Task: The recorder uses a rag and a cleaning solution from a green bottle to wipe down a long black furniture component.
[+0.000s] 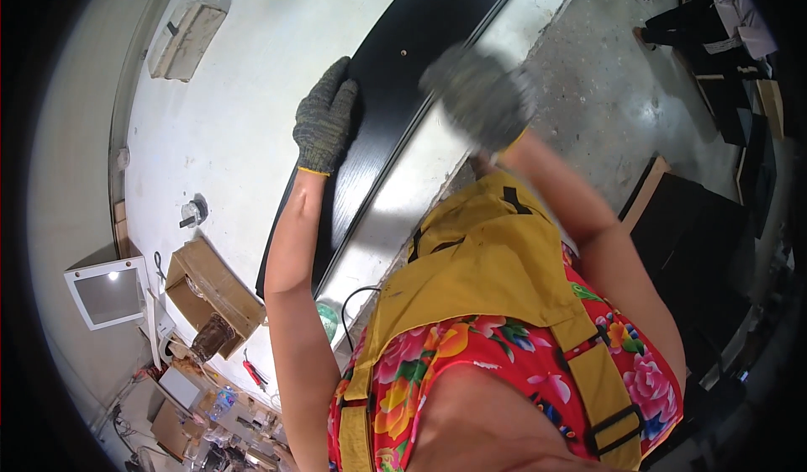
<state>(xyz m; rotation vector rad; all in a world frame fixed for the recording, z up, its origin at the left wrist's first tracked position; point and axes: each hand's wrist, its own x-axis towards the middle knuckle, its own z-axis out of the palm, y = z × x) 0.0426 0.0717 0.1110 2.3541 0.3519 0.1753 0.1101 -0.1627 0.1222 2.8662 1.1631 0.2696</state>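
A long black panel lies slanted across a white worktable. My left hand, in a grey knit glove, grips the panel's left edge, thumb on the black face and fingers over the side. My right hand, also gloved, is raised over the panel's right edge and the pale strip beside it. It is blurred by motion, so I cannot make out its fingers or anything in them. A yellow apron over a red flowered shirt fills the lower middle of the view.
An open cardboard box, a white square tray and a red-handled tool sit at the table's near left. A wooden block lies far left. Dark boards stand on the concrete floor at right. A black cable hangs by the apron.
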